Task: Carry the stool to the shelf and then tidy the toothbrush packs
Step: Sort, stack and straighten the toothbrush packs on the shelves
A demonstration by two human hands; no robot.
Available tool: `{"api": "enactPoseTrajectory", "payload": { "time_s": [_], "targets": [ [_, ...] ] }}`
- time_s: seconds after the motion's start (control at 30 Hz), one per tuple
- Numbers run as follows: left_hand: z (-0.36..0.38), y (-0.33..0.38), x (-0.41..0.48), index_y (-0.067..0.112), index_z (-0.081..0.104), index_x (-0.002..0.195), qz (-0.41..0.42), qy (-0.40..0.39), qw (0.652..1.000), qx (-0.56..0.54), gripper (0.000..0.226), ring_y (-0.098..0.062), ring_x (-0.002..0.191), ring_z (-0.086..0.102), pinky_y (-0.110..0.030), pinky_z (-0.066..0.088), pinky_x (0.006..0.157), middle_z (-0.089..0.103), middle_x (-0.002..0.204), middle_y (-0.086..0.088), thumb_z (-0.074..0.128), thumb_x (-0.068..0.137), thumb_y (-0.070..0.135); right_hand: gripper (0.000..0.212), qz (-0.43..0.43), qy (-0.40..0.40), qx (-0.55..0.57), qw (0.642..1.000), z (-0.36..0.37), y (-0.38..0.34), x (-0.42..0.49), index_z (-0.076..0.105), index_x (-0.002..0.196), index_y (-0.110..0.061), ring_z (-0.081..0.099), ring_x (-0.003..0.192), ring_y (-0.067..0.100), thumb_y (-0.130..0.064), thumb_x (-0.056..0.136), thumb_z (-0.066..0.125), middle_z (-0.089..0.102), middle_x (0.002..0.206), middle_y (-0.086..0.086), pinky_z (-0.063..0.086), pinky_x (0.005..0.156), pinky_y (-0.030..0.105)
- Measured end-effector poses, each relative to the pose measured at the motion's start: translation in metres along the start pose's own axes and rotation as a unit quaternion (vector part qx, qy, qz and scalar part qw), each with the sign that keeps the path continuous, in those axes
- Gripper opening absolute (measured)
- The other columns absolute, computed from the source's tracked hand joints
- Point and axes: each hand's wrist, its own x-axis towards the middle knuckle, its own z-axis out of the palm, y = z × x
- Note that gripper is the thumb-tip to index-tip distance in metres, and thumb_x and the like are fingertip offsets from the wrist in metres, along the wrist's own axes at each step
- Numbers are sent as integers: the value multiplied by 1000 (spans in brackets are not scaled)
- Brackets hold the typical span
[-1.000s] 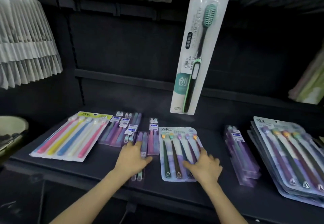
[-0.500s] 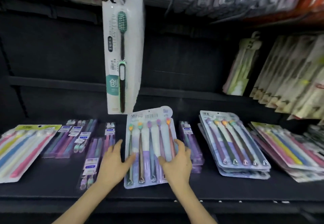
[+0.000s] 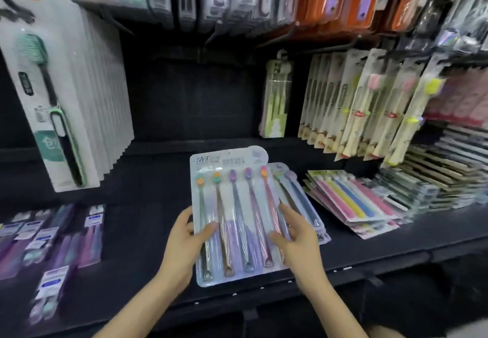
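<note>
Both hands are on one five-brush pack [image 3: 237, 218], mid-shelf, directly in front of the person. The left hand [image 3: 184, 248] grips the pack's left edge, thumb across the front and the other fingers behind. The right hand [image 3: 298, 242] holds the right edge, thumb on the front and index laid up along the side; its remaining fingers are hidden behind the card. The pack's long axis runs away from the person, bristle heads far and handle ends near, top leaning slightly left. Its near edge sits about level with the front lip of the shelf [image 3: 148, 232]. Can't tell if the card touches the shelf or is held just off it. Key relation: a matching stack [image 3: 303, 197] lies to the right and a bit further back, same heads-far orientation but rotated a little clockwise, and the held pack already covers its left part. So the remaining offset looks like a short shift right plus a small clockwise twist to square the edges, and the right hand is nearer that target. Judgement: this is the tidy phase, aligning like with like. Risk: slick blister faces, so the top pack could skate off the stack. The pink/yellow/blue packs [image 3: 351, 200] sit just beyond the stack, near but apart. Small purple packs [image 3: 79, 232] lie scattered to the left, not yet squared. Stool not in view.
</note>
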Motion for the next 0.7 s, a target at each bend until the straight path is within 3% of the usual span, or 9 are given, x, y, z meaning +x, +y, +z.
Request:
{"api": "enactPoseTrajectory", "payload": {
  "time_s": [0.07, 0.13, 0.27, 0.43, 0.53, 0.6, 0.7],
  "targets": [
    [17, 3, -4, 22, 54, 116, -8, -20, 1000, -5, 35, -21, 87, 71, -39, 55, 80, 73, 96, -5, 66, 86, 8, 54, 28, 7, 16, 999, -19, 3, -2, 51, 134, -22, 42, 128, 8, 1, 87, 63, 48, 133, -14, 37, 108, 31],
    [33, 7, -5, 22, 55, 117, -13, -50, 999, 6, 34, -21, 89, 70, -40, 55, 81, 73, 98, -4, 65, 87, 10, 52, 51, 25, 26, 998, -38, 7, -3, 53, 134, -19, 42, 128, 10, 2, 87, 61, 50, 133, -10, 36, 110, 38],
    [61, 10, 11, 19, 55, 124, -9, -91, 991, 98, 38, -16, 90, 68, -24, 53, 70, 69, 103, -1, 65, 87, 16, 50, 86, 71, 38, 993, -75, 14, 10, 55, 132, -9, 46, 127, 18, 6, 85, 61, 55, 133, 2, 40, 102, 33],
    [75, -1, 49, 18, 35, 145, 30, -35, 951, 307, 65, -19, 128, 45, -29, 36, 102, 42, 143, -5, 60, 89, 39, 52, 107, 96, -13, 990, -93, 21, 70, 51, 135, -2, 50, 125, 26, 7, 84, 58, 52, 138, 10, 44, 102, 39],
    [83, -6, 59, 19, 28, 148, 20, -46, 943, 330, 66, -19, 138, 32, -32, 27, 109, 31, 152, -5, 53, 92, 44, 55, 116, 92, -44, 988, -85, 22, 107, 50, 135, -2, 63, 95, 18, 8, 80, 56, 53, 137, 9, 51, 88, 37],
    [90, -10, 62, 21, 29, 147, 31, -70, 931, 358, 61, -19, 137, 33, -30, 29, 105, 33, 150, -4, 51, 94, 42, 56, 96, 95, -106, 985, -80, 27, 122, 52, 134, -5, 63, 86, 16, 4, 80, 55, 55, 136, 8, 49, 79, 30],
    [99, -16, 65, 18, 28, 147, 56, -93, 906, 409, 61, -18, 136, 33, -25, 29, 101, 32, 150, -5, 53, 94, 33, 45, 70, 99, -277, 953, -77, 41, 135, 59, 127, -16, 61, 106, 28, -11, 83, 55, 65, 122, 3, 44, 72, 28]
  ]
}}
